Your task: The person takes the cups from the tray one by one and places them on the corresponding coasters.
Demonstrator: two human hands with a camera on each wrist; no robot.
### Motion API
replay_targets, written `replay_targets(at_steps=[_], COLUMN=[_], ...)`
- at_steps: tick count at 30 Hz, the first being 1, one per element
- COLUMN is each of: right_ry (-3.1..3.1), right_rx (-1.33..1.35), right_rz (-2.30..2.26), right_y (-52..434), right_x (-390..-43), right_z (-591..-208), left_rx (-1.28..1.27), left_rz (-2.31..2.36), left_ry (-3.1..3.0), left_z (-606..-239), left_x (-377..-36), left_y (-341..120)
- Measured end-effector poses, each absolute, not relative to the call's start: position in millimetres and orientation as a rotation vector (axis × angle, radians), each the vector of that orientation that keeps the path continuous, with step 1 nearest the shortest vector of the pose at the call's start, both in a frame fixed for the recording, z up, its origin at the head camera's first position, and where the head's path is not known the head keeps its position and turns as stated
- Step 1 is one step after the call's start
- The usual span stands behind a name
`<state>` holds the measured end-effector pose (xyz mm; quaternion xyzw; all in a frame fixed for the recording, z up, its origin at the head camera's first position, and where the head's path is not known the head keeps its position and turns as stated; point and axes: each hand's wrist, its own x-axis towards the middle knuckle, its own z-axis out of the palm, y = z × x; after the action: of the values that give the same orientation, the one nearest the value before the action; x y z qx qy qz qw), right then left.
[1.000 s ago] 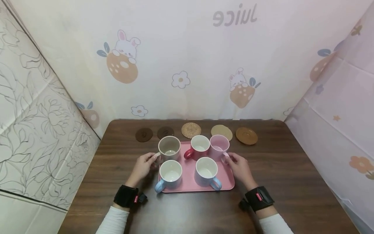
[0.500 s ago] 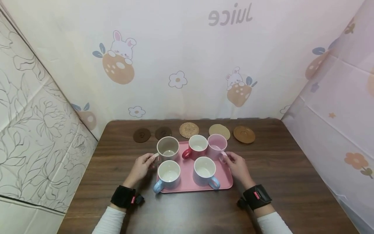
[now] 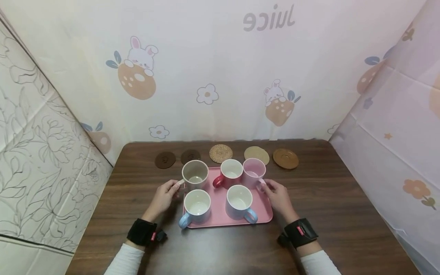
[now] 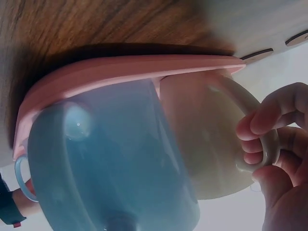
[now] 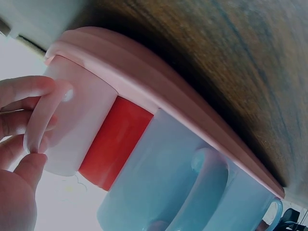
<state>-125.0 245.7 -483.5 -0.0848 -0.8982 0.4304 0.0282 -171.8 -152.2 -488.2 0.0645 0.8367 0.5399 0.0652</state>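
Left hand [image 3: 164,196] has its fingers curled through the handle of the beige mug [image 3: 195,175] at the tray's far-left corner, thumb closing on the loop; the left wrist view shows the grip plainly. Right hand [image 3: 279,194] mirrors it, fingers pinching the handle of the pale pink mug [image 3: 254,173] at the far-right corner. Both mugs stand upright on the pink tray [image 3: 264,214]. These look like glazed ceramic: stiff, fairly weighty, slick and chip-prone, so the handle is the sound place to hold. It's crowded, mind: the red-handled mug [image 3: 230,173] sits touching or just beside the pink one, and two blue-handled mugs [image 3: 197,206] [image 3: 239,201] stand close in front. The tray's raised lip wants clearing. Beyond it, a row of coasters [image 3: 221,153] lies along the table's [image 3: 343,214] far edge, near the wall, with open wood left and right.
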Motion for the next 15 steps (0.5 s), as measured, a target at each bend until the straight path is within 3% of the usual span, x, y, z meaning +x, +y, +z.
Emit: replay_targets(at_steps=[15], right_ry=[-2.725], right_rx=[-0.306], right_rz=[1.362], right_y=[244], right_x=[-123], right_z=[-486], left_rx=[0.271], left_rz=[1.709], left_ry=[2.514], left_z=[-462], left_x=[-192], left_y=[-176])
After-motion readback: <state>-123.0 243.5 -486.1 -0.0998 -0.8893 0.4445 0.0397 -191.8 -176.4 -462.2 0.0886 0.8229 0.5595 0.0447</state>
